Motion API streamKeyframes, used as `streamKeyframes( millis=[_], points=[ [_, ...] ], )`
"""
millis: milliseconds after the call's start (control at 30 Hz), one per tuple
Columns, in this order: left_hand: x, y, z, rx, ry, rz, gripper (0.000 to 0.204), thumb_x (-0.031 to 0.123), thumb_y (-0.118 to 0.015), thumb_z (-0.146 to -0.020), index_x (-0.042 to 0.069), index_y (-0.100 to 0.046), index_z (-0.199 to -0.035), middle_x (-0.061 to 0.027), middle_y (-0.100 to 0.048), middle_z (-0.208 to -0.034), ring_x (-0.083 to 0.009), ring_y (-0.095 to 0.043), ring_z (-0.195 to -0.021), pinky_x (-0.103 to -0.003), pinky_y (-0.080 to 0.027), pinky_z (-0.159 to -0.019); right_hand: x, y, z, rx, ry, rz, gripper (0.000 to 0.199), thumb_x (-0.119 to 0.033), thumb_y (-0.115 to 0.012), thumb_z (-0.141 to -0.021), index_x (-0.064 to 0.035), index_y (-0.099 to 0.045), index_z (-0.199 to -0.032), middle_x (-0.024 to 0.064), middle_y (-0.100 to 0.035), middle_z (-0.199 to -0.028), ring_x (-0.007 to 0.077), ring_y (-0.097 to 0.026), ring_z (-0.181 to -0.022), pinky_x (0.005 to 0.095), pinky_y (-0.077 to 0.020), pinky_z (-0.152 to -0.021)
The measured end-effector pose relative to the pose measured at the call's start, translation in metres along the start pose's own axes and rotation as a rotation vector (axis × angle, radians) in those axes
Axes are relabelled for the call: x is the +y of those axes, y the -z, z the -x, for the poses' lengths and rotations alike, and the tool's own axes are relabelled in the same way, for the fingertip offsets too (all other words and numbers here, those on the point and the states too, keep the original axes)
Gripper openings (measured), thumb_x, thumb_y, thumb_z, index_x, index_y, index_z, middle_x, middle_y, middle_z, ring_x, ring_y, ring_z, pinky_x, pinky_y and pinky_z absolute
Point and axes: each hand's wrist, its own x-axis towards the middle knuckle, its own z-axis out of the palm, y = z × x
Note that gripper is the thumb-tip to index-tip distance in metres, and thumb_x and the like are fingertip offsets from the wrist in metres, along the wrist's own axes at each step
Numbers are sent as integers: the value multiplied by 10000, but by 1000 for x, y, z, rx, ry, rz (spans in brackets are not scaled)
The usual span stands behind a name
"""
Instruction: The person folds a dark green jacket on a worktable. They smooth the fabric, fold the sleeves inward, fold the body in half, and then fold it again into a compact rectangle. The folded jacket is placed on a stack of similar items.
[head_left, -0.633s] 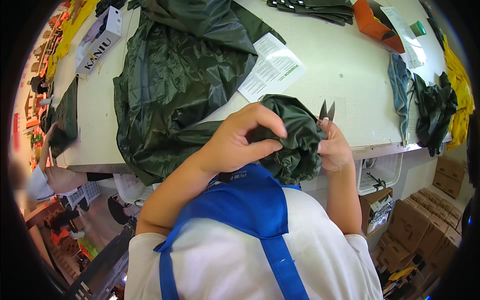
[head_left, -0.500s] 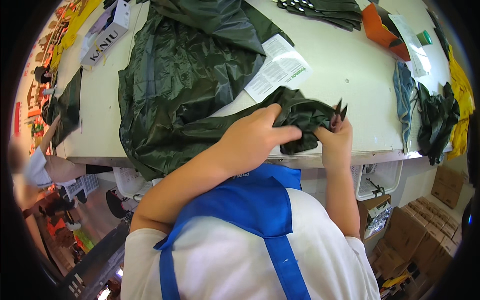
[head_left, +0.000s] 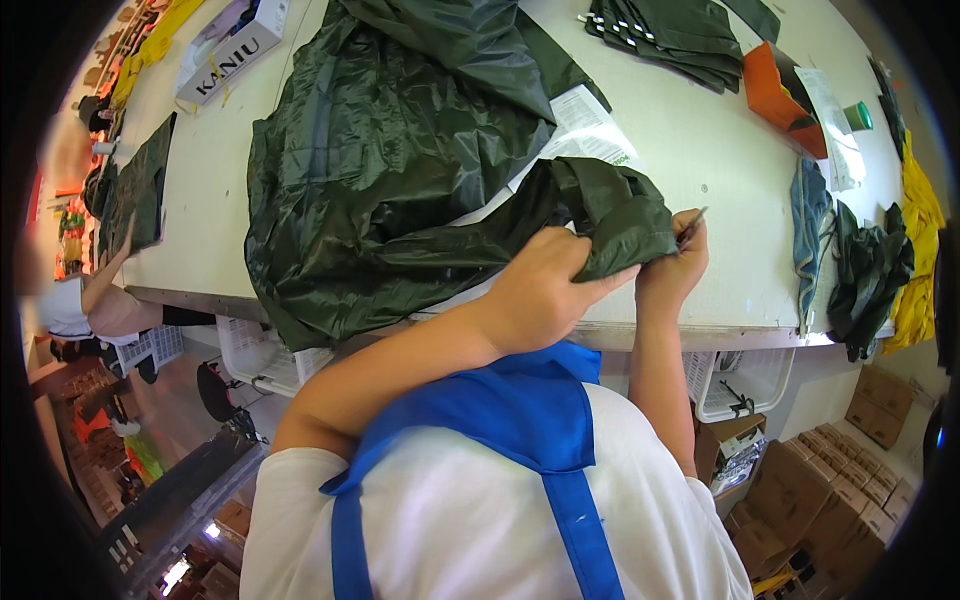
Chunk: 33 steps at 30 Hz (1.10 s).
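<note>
A dark green rain garment [head_left: 380, 160] with a glossy, creased surface spreads over the table's left and middle. One long sleeve-like part runs toward me, its bunched end [head_left: 632, 225] lifted off the tabletop. My left hand [head_left: 540, 285] grips that end from the left, thumb and fingers closed on the cloth. Against its right edge is my closed right hand [head_left: 672, 268], with small pointed thread snips [head_left: 700, 218] in it, their tip sticking out past the fingers. The snips' handles are hidden. Partly under the garment lies a white printed sheet [head_left: 592, 128].
Flat dark green pieces [head_left: 665, 40] are stacked at the far right, near an orange box [head_left: 775, 95] and a green spool [head_left: 858, 116]. Denim [head_left: 808, 230], crumpled green cloth [head_left: 868, 270] and yellow cloth [head_left: 915, 230] lie rightward. White baskets [head_left: 740, 385] hang below the edge. Another person's hand [head_left: 128, 240] works at left.
The bunched end has been turned and opened out into a smoother fold. The snips have rotated, so only one tip shows instead of two blades. The whole view has shifted slightly.
</note>
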Motion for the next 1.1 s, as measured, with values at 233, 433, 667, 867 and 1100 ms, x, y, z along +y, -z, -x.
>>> streamKeyframes(
  millis=[233, 433, 667, 867, 1100],
  points=[
    [-32, 21, 5, 20, 513, -103, 372, -3, -565, -726, 64, -598, -1091, -190, -550, -902, -388, -600, -728, -457, -501, -652, -68, -1, 38, -310, 135, 42, 307, 18, -736, -689, -54, -447, -764, 18, -440, -661, 73, -385, -582, 217, -335, -502],
    [-22, 54, 22, -23, 650, 411, 479, 56, -633, -742, -27, -509, -1197, -216, -619, -971, -314, -633, -886, -349, -486, -800, -52, -13, 8, -444, -13, 190, 191, 31, -690, -738, -19, -550, -857, -1, -495, -709, 65, -420, -615, 200, -366, -544],
    [-108, 155, 145, -328, 1039, -902, 683, 483, -549, -858, 105, -379, -1401, -173, -414, -1388, -344, -490, -1164, -421, -356, -1022, 86, 114, -189, -63, -83, -97, 355, -56, -554, -831, 14, -587, -1178, 81, -639, -1089, 156, -588, -947, 288, -467, -832],
    [-86, 99, 173, -592, 1396, -15, 950, 627, -501, -827, -22, -183, -1444, -345, -251, -1394, -474, -452, -1186, -447, -396, -994, 40, 130, -256, 645, 113, 345, 319, -237, -704, -779, 49, -584, -850, 121, -600, -790, 206, -493, -645, 346, -431, -600],
    [-68, 53, 145, -858, 948, 287, 852, 553, -522, -850, 30, -216, -1448, -277, -412, -1278, -415, -520, -1096, -417, -431, -941, -26, -162, -43, -830, 236, 348, 266, -77, -466, -859, -70, -652, -1049, 135, -618, -1069, 290, -593, -988, 340, -470, -852]
  ],
)
